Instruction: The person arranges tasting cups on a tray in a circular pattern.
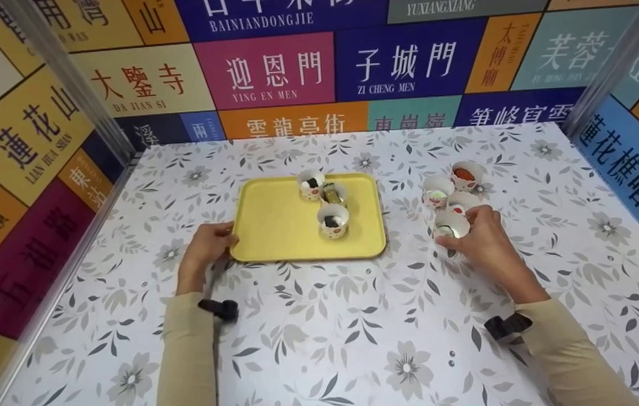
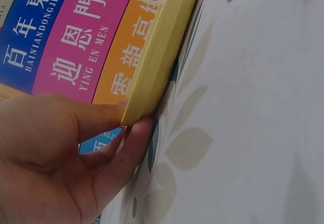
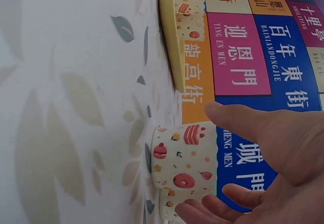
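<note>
My left hand [image 1: 206, 245] pinches the left rim of a yellow tray [image 1: 274, 225], thumb on top and fingers underneath, as the left wrist view shows. Three paper cups stand on the tray's right half: one with black and white pieces [image 1: 309, 192], one with greenish pieces [image 1: 333, 194], one with dark bits [image 1: 333, 228]. To the right, my right hand [image 1: 485, 242] reaches around the nearest cup [image 3: 185, 155] of another group, which is printed with cakes and donuts. Its thumb and loosely bent fingers spread on either side of that cup.
Behind the nearest cup, several others stand close together, among them one with orange-red contents [image 1: 464, 176] and one with something pale green [image 1: 437, 194]. A floral cloth [image 1: 319, 338] covers the table. Colourful lettered panels [image 1: 274, 73] rise behind and at both sides.
</note>
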Available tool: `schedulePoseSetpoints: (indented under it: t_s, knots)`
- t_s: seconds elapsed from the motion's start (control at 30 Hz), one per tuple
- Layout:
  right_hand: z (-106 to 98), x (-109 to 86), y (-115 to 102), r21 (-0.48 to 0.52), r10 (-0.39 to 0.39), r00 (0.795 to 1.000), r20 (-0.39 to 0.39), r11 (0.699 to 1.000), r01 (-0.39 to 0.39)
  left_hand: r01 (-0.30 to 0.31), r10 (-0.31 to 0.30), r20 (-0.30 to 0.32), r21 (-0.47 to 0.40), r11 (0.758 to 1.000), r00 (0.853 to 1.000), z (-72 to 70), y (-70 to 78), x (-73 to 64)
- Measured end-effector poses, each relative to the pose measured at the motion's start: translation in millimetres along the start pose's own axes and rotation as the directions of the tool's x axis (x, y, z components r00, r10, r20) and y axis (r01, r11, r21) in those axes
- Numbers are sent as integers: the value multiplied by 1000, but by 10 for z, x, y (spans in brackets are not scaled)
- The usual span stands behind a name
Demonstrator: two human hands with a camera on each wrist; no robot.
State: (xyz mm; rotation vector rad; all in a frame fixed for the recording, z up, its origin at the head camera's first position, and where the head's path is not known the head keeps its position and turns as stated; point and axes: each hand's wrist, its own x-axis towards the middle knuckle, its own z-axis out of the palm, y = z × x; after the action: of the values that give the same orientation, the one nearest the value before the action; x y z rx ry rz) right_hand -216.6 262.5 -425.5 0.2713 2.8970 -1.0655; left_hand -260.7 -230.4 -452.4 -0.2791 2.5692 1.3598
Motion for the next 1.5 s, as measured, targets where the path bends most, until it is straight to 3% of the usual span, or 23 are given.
schedulePoseSetpoints:
  t_s: [0.27,0.67,1.03,1.27,1.5]
  knots:
    - [11,13,39,41,-1,997,72,999,-2,-40,41,21,-48,998,999,2,-29,11]
    - [27,37,37,56,18,998,62,998,-21,-37,37,-1,-15,999,999,11,-4,-7]
    - [72,-43,-76,66,-52,998,44,997,49,-29,30,12,-35,999,999,-11,-12,-5]
    - [155,-96,-226,51,-134,989,54,990,131,-29,33,29,-105,994,999,-5,-17,4]
    - [258,-141,-414,29,-182,979,88,983,180,-15,17,21,-92,996,1000,2,-22,10]
